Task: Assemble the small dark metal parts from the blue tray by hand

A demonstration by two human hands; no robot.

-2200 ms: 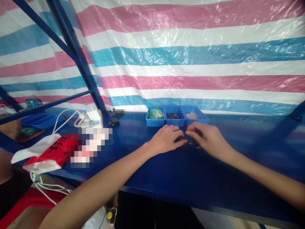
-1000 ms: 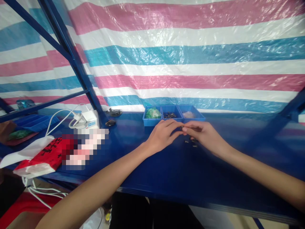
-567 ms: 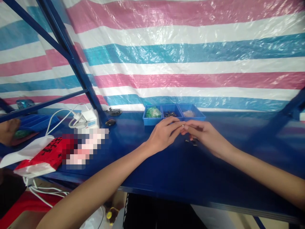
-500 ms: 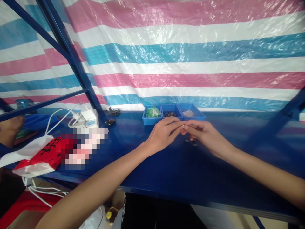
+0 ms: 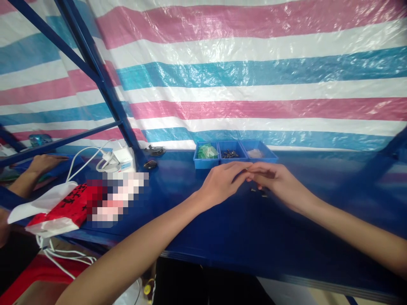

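My left hand (image 5: 222, 182) and my right hand (image 5: 275, 181) meet fingertip to fingertip just above the blue bench (image 5: 222, 228), both pinched on a tiny part too small to make out. A few small dark screws (image 5: 259, 192) lie on the bench under my right hand. Right behind my hands stands a blue three-compartment tray (image 5: 235, 160): green pieces (image 5: 207, 151) on the left, dark screws (image 5: 230, 154) in the middle, pale pieces (image 5: 255, 153) on the right.
A red and white bag (image 5: 60, 205) lies at the left with white cables (image 5: 85, 154) and a white charger (image 5: 122, 157). Another person's hand (image 5: 44, 163) rests on the neighbouring bench at far left. Blue frame struts (image 5: 104, 84) rise at the left. A striped tarp (image 5: 254, 76) hangs behind.
My hands lifted from the bench surface and brought their fingertips together over the loose screws. The other person's hand at far left has stretched out onto the neighbouring bench.
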